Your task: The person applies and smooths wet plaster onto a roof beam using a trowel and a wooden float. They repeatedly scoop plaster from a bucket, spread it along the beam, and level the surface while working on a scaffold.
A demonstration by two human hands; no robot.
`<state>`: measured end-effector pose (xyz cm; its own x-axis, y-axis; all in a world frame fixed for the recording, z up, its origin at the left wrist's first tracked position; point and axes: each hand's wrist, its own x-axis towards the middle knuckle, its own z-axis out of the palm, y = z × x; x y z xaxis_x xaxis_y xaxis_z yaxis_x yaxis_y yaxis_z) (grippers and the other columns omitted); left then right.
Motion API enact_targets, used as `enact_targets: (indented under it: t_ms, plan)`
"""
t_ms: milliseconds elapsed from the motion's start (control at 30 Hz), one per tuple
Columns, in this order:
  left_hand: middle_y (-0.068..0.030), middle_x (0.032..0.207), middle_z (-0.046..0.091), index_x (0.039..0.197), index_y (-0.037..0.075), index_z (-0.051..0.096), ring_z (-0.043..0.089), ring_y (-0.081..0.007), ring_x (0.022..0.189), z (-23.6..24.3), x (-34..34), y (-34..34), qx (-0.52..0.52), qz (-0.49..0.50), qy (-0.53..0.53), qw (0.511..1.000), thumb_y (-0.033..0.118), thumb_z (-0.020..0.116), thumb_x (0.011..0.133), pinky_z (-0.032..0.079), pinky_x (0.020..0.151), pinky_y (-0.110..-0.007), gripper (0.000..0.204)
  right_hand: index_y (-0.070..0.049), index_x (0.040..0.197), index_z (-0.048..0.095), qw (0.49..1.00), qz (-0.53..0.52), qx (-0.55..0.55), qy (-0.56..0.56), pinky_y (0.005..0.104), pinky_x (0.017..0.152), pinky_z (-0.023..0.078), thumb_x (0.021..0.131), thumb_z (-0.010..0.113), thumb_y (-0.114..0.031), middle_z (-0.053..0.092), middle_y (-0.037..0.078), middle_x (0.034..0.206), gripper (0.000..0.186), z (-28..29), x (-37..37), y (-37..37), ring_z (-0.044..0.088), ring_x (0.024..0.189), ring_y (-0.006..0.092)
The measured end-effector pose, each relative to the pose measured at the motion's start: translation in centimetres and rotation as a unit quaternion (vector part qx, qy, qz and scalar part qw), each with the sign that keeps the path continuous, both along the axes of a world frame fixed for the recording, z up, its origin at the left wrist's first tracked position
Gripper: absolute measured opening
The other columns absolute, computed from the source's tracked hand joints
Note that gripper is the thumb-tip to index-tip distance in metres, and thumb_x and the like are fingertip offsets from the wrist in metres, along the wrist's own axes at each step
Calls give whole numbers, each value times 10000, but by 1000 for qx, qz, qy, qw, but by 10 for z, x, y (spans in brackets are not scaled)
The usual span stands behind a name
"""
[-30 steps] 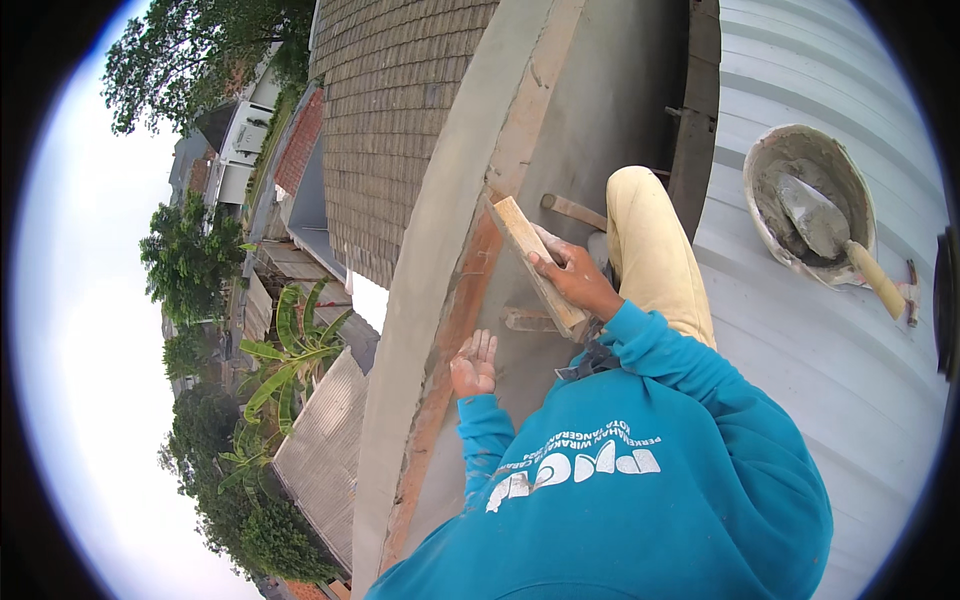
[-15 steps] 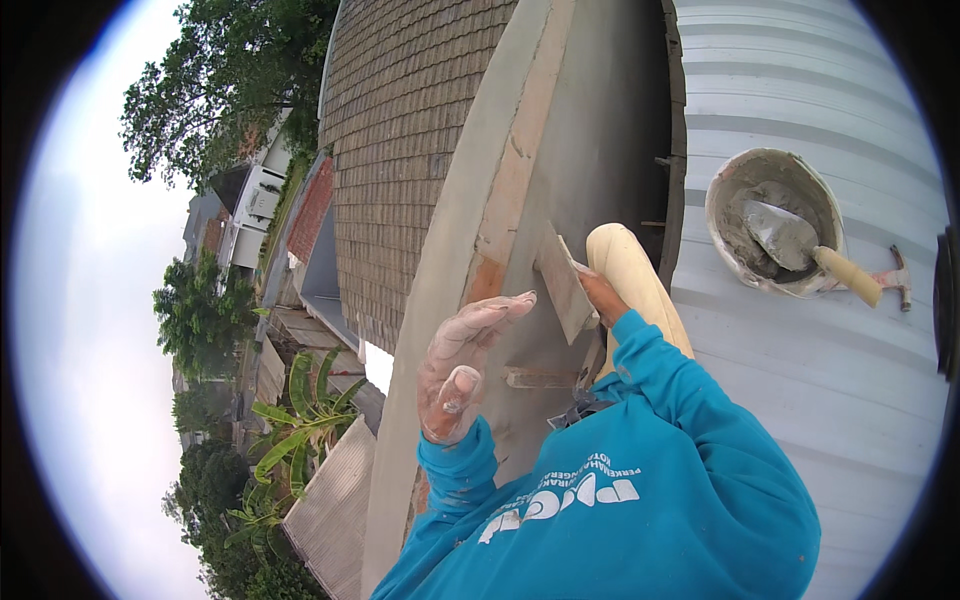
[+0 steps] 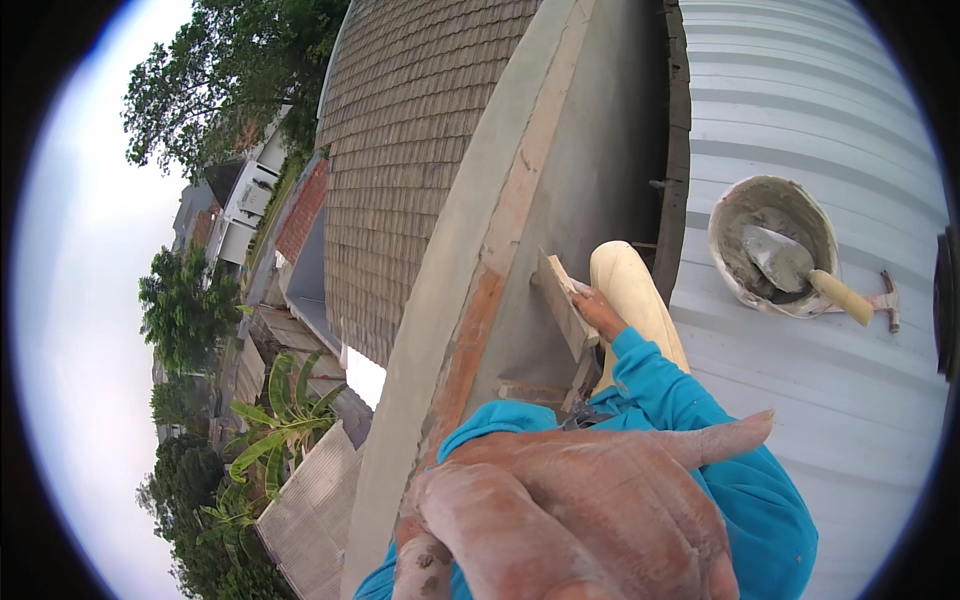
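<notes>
My right hand (image 3: 598, 312) grips a wooden float (image 3: 566, 308), a flat rectangular board held on edge close to the grey plastered inner side of the wall (image 3: 540, 215). Whether the board touches the plaster, I cannot tell. My left hand (image 3: 580, 505) is large and near in the lower middle, smeared with pale plaster. One finger stretches out to the right, the others run toward the lower edge, and no object shows in it. Beyond my right arm stands a bucket (image 3: 722, 262) of grey mortar. A trowel (image 3: 776, 256) with a wooden handle lies in it.
A claw hammer (image 3: 889, 300) is by the bucket on the pale corrugated metal roof (image 3: 800, 400). My bent knee (image 3: 630, 285) is beside the wall. Left of the wall top, with its strip of bare reddish brick (image 3: 470, 345), lie a tiled roof (image 3: 410, 150), trees and lower houses.
My left hand has moved from beside the wall top down and right, much nearer to me, and now hides most of my shirt. The float stays in my right hand, slightly lower in view.
</notes>
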<state>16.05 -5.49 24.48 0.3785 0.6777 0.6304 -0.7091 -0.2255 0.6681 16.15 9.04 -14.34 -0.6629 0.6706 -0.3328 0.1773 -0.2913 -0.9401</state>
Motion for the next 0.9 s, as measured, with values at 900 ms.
enact_targets:
  t_ms: [900]
  plan:
    - [-259, 1338, 479, 1405, -85, 377, 535, -370, 1204, -99, -61, -30, -185, 440, 97, 873, 517, 562, 890, 311, 1114, -509, 814, -48, 1402, 481, 998, 39, -31, 33, 319, 1004, 404, 968, 531, -326, 549, 127, 1343, 518, -13, -12, -10, 532, 1206, 218]
